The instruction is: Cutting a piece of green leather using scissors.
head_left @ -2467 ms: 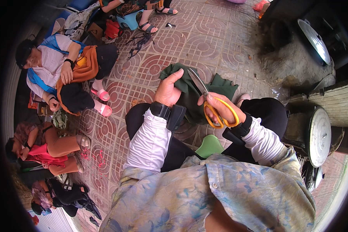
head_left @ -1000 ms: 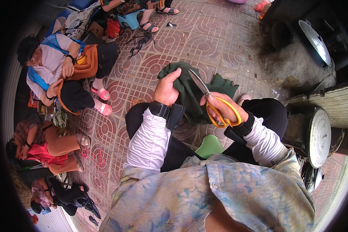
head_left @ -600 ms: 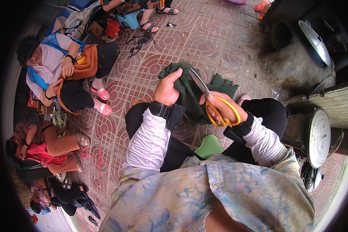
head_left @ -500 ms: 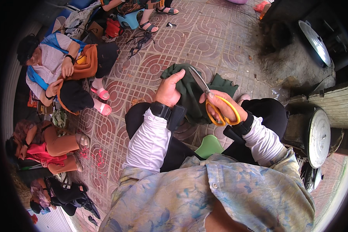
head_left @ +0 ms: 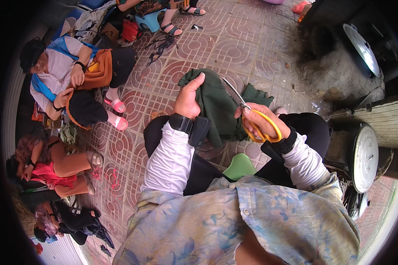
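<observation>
My left hand (head_left: pixel 188 99) is closed on a dark green cloth garment (head_left: pixel 213 104), thumb on top and the fingers hidden under the fabric. The garment hangs between my knees, and its jagged-edged end (head_left: pixel 257 95) spreads out on the right. Yellow-handled scissors (head_left: pixel 266 128) are in my right hand (head_left: pixel 263 115), fingers through the loops. Their metal blades point up and to the left, close together, over the right part of the cloth. Whether the tips touch the fabric I cannot tell.
A green stool (head_left: pixel 239 167) shows between my legs. Lidded pots (head_left: pixel 366 158) and a sooty stove (head_left: pixel 336 75) stand on my right. On the left, several people sit working, one with orange cloth (head_left: pixel 99 73). Dark scraps (head_left: pixel 161 46) lie on the tiled floor (head_left: pixel 216 48).
The scissors and my right hand have moved slightly right and down, away from my left hand. The green cloth between them is spread wider and flatter.
</observation>
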